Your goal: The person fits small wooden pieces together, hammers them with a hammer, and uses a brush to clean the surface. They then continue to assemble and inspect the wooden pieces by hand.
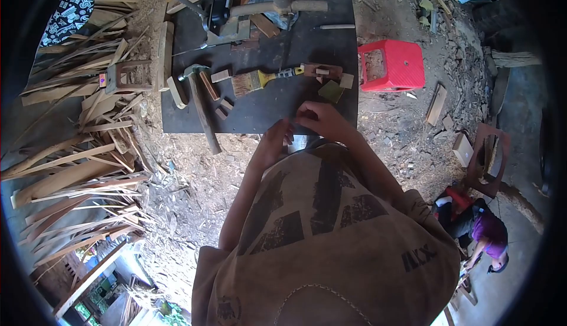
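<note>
Both hands are close together at the front edge of the dark table (260, 113). My left hand (279, 136) has its fingers curled; whether anything small is in them is hidden. My right hand (318, 118) is bent toward it, fingertips curled inward, and what they hold, if anything, cannot be made out. Beyond the hands lie a wide paintbrush (251, 82), a green square piece (331, 91) and a wooden block plane-like piece (323, 71). To the left, a hammer (204, 110) lies with its handle over the table's front edge, near small wood blocks (224, 108).
A red plastic stool (401, 66) stands right of the table. Clamps, a black case (222, 4) and wood pieces crowd the far end. Wood strips (77, 178) are piled at left. A person in a purple shirt (490, 231) is at lower right.
</note>
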A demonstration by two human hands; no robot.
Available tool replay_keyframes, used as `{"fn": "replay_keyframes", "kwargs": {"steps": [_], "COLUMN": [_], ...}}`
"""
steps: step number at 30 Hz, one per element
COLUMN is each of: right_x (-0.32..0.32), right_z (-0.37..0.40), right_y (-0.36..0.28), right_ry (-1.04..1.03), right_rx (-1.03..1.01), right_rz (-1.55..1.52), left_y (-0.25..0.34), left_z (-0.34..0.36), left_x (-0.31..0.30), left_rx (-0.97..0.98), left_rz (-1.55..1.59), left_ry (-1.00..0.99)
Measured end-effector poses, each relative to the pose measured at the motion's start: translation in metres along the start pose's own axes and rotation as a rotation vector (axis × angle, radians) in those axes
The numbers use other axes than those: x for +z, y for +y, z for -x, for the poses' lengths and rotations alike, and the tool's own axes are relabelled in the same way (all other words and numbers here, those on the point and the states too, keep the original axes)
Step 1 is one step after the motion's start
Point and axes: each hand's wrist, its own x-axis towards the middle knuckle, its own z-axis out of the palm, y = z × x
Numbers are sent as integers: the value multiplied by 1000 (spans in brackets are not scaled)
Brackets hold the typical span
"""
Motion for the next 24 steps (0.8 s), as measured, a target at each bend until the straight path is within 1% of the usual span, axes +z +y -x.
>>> {"fn": "replay_keyframes", "kwargs": {"steps": [1, 4, 6, 8, 9, 10, 11, 13, 16, 19, 20, 23, 24], "right_x": [0, -14, -36, -59, -71, -83, -94, -104, -104, -87, -83, -72, -72], "right_z": [0, 7, 14, 22, 25, 27, 32, 36, 32, 20, 16, 6, 2], "right_y": [1, 9, 16, 21, 32, 28, 24, 23, 25, 35, 37, 44, 45], "right_ry": [32, 142, 219, 379, 470, 546, 592, 665, 636, 607, 550, 590, 597], "right_rx": [7, 40, 63, 71, 96, 89, 135, 161, 167, 3, 68, 19, 0], "right_rz": [38, 140, 208, 191, 231, 300, 419, 510, 569, 576, 608, 766, 775], "left_y": [1, -6, -6, -4, -5, -10, -14, -15, -11, -9, -9, -9, -10], "left_z": [2, 6, 11, 13, 11, 9, 7, 5, 3, 4, 5, 7, 8], "left_x": [-1, -5, -7, -11, -11, -13, -14, -15, -16, -17, -18, -21, -22], "left_rx": [0, 99, 59, 39, 43, 44, 43, 57, 80, 72, 65, 94, 87], "left_rz": [5, -127, -125, -116, -99, -87, -75, -72, -73, -67, -63, -52, -44], "left_ry": [-1, -16, -13, -12, -10, -13, -19, -44, -41, -3, 13, 39, 50]}}
